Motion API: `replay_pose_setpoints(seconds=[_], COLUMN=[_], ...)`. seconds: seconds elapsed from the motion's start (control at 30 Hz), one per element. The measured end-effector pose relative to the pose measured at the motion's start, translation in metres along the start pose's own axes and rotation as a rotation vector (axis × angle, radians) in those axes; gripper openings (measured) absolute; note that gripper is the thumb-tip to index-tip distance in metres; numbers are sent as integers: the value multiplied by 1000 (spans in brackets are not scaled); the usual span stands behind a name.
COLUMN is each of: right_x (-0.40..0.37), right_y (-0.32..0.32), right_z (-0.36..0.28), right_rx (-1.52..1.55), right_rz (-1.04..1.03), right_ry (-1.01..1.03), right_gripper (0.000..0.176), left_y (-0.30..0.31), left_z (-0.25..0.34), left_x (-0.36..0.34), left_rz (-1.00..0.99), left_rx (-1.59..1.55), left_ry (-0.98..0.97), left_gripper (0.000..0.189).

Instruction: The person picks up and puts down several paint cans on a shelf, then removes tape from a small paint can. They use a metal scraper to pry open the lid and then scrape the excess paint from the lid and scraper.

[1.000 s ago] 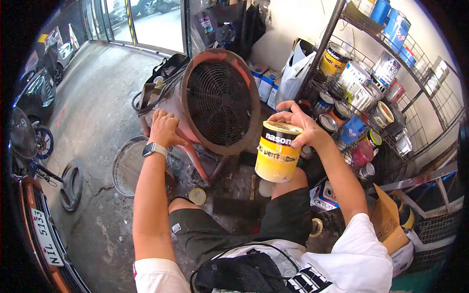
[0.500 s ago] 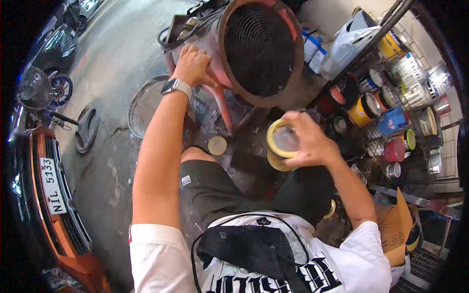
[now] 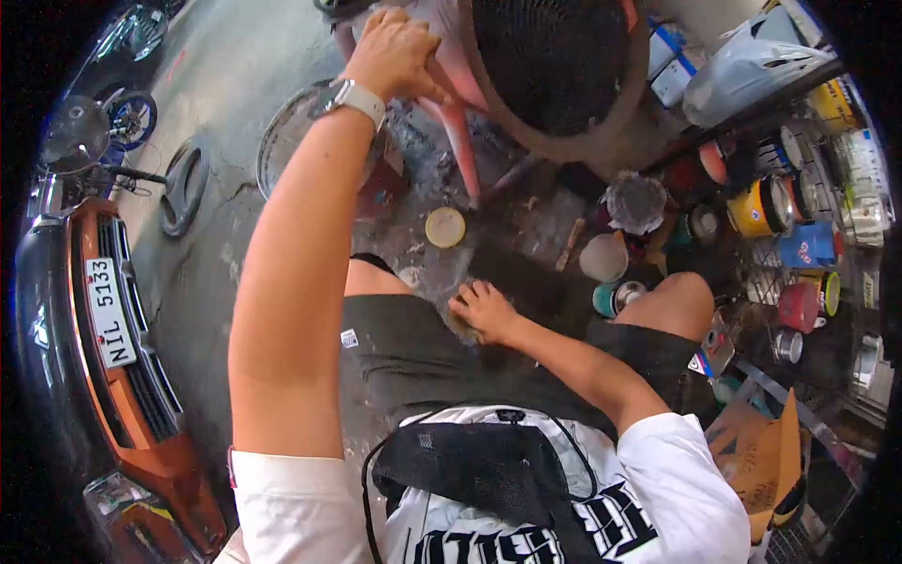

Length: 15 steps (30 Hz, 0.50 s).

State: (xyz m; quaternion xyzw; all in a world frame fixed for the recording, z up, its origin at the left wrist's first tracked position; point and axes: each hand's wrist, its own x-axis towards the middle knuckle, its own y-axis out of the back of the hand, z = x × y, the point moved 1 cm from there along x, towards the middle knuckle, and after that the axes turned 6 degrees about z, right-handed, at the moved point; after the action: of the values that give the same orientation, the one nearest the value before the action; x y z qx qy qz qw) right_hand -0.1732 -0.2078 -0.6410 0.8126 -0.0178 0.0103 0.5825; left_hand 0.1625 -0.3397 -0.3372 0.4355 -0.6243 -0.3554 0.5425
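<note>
My left hand [image 3: 399, 56] reaches far forward, its fingers bent over the edge of a reddish drum fan [image 3: 460, 75] with a round dark grille. Low between my thighs, my right hand [image 3: 484, 312] has its fingers curled down over a tan roll of tape [image 3: 460, 327]; most of the roll is hidden under the palm. Ahead of that hand, a round yellow-rimmed disc [image 3: 444, 227] lies flat on the dark floor, below the fan's red leg [image 3: 458, 155].
Paint cans [image 3: 756, 207] crowd a wire rack on the right, with a white plastic bag [image 3: 742, 80] above. A cardboard box [image 3: 766, 461] stands at lower right. Left are an orange car front [image 3: 103, 320] and a steering wheel [image 3: 185, 186]. Small tubs [image 3: 603, 257] stand near my right knee.
My right hand has swung down and left with the yellow tape, from beside the fan to between my thighs. My left hand stays on the fan. The view has shifted.
</note>
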Motion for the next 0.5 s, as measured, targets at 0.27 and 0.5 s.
replay_pose_setpoints(seconds=[0.27, 0.5], right_x=[-22, -36], right_y=[-22, -9], right_z=[26, 41], right_rx=[261, 391], right_rz=[-76, -141], right_ry=[-225, -514], right_gripper=[110, 123], left_y=[2, 4], left_z=[2, 3], left_x=[4, 3], left_rz=[4, 2], left_rx=[10, -17], left_ry=[-43, -20], left_gripper=[67, 67])
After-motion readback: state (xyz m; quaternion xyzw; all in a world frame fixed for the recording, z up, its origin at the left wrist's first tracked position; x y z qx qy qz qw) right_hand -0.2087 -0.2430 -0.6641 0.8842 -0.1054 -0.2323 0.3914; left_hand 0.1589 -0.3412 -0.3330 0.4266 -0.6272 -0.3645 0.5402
